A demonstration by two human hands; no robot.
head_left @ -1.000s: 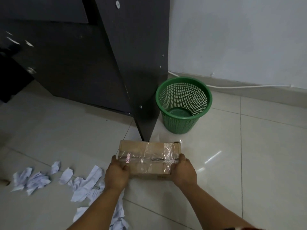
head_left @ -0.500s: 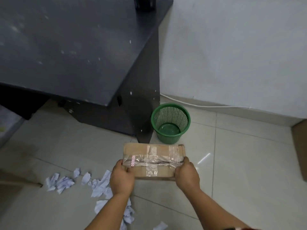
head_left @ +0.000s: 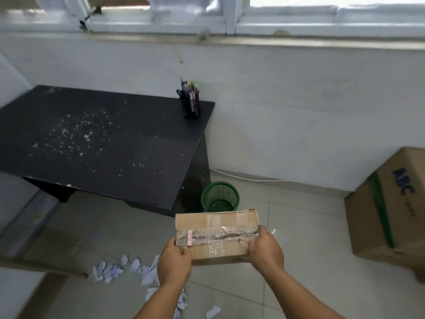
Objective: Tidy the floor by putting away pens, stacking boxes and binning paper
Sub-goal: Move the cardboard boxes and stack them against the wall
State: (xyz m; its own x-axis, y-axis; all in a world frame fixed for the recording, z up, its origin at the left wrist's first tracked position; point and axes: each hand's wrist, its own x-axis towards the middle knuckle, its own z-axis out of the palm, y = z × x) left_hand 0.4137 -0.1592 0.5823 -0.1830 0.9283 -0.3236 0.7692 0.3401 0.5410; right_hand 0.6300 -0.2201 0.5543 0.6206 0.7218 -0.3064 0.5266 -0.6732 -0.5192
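- Head view: taped cardboard box (head_left: 217, 236) held in the air above the floor (head_left: 299, 226), in front of the green bin (head_left: 220, 200) and overlapping its near rim in the picture.
- Left hand (head_left: 174, 264) gripping the box's left end, fingers curled around the edge, thumb on the taped top.
- Right hand (head_left: 265, 249) gripping the box's right end, fingers (head_left: 262, 231) wrapped over the corner.
- Clear tape across the box's top, with a small pink-and-white strip near the left end.
- Torn white paper scraps (head_left: 110, 271) scattered on the floor tiles, below and to the left of the left hand, a few more beneath the forearms.
- Green bin upright on the floor just beside the dark counter's (head_left: 103, 139) right leg, near the wall.
- Black pen holder (head_left: 191, 104) with pens standing on the counter's far right corner; white specks across the counter top.
- Large cardboard box (head_left: 391, 210) printed "ABC" with a green stripe, on the floor at the right, against the wall, well apart from the held box.
- Window frame (head_left: 230, 17) above the wall, blurred.
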